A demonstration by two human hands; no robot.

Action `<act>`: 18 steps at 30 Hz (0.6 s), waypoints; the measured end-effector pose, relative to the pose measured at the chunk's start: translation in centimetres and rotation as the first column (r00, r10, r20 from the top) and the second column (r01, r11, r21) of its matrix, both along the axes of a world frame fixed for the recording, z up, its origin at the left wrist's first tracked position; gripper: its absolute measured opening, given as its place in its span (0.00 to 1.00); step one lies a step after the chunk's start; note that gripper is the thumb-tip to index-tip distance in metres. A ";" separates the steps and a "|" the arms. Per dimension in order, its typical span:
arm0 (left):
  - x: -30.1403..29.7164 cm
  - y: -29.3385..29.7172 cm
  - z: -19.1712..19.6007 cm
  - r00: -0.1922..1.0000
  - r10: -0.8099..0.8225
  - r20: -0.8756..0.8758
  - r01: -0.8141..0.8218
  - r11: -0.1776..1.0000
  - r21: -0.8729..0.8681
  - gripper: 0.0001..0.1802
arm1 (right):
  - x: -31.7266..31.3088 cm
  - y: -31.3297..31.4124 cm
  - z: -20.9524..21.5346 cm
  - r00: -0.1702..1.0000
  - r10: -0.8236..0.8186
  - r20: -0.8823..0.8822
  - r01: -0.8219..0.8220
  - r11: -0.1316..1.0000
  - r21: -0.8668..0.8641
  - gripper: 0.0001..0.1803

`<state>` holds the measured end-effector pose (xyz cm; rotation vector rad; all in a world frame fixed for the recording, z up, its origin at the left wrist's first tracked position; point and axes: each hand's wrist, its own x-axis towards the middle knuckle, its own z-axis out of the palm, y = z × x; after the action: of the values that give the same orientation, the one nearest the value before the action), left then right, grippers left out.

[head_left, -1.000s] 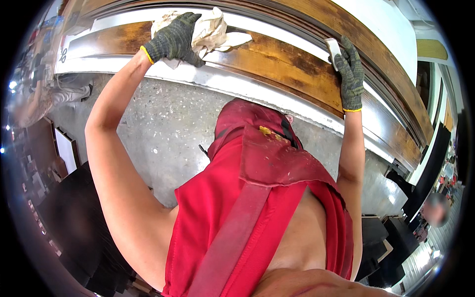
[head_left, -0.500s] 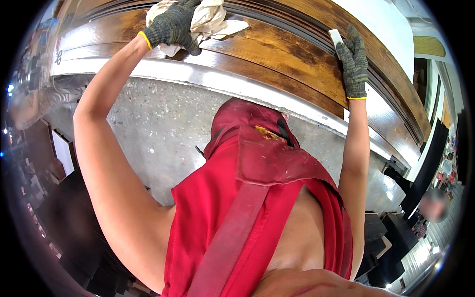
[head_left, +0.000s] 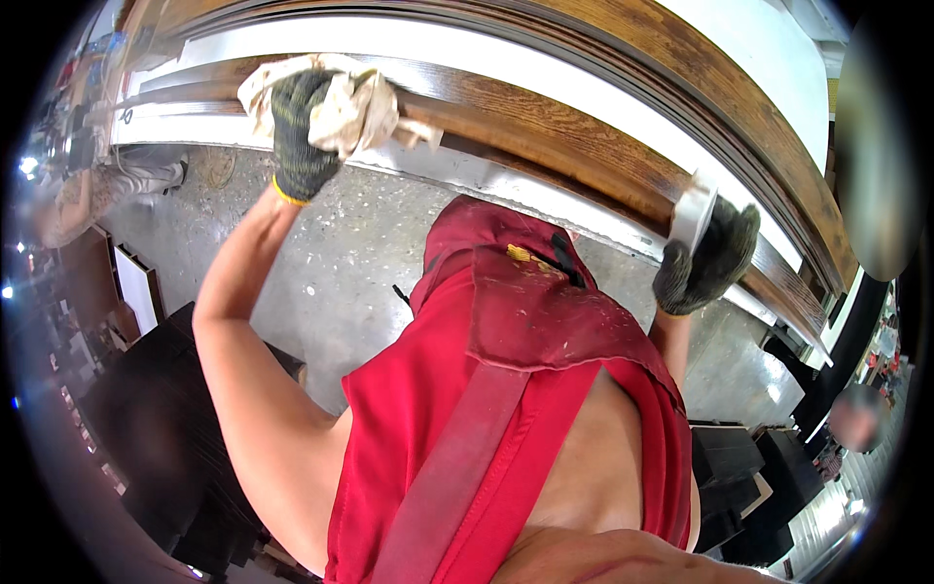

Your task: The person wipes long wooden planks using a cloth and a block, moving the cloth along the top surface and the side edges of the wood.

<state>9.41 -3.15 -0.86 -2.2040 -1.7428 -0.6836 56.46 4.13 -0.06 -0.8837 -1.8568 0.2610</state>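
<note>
My left hand (head_left: pixel 304 136), in a dark knitted glove with a yellow cuff, is closed on a crumpled cream cloth (head_left: pixel 360 112). The cloth lies against the near brown wooden board (head_left: pixel 545 131), which looks tilted up on edge. At that board's right part, my right hand (head_left: pixel 715 255), gloved alike, has its thumb and fingers curled round a small whitish piece (head_left: pixel 694 216). That piece is blurred, and its kind cannot be made out. Whether the right hand also touches the board is unclear.
Behind lie a white strip (head_left: pixel 389 44), dark grooved rails and another brown board (head_left: pixel 759 127). Speckled concrete floor (head_left: pixel 331 234) shows below the bench edge. Black boxes (head_left: pixel 730 457) stand at right, and dark stacks (head_left: pixel 165 409) at left. A person (head_left: pixel 856 419) is far right.
Both hands have come nearer to me, the left with the cloth, the right with the whitish piece. The near board has tipped up, and a white strip now shows behind it.
</note>
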 end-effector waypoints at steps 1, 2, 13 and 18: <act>1.1 -1.3 0.2 0.994 0.035 0.108 -0.038 0.999 0.025 0.23 | 0.3 -1.1 -0.4 1.000 0.004 0.014 -0.003 0.998 -0.058 0.44; 1.4 -2.4 -0.6 0.975 0.075 0.208 -0.071 0.997 -0.026 0.22 | 0.6 -2.2 -0.8 1.000 0.006 0.028 -0.003 0.993 -0.117 0.45; 0.0 -2.4 -2.9 0.892 0.113 0.437 0.037 0.947 -0.320 0.22 | -2.0 0.8 -1.4 0.901 -0.194 -0.389 -0.107 0.768 -0.631 0.32; 1.7 -2.9 -4.0 0.969 0.043 0.242 -0.043 0.999 -0.007 0.18 | 1.2 4.4 -4.4 0.899 -0.218 -0.380 -0.087 0.761 -0.643 0.30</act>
<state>11.07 -6.00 -4.82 -2.1527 -1.8981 -0.9767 57.61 8.52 -4.46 -1.2343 -1.2964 1.0273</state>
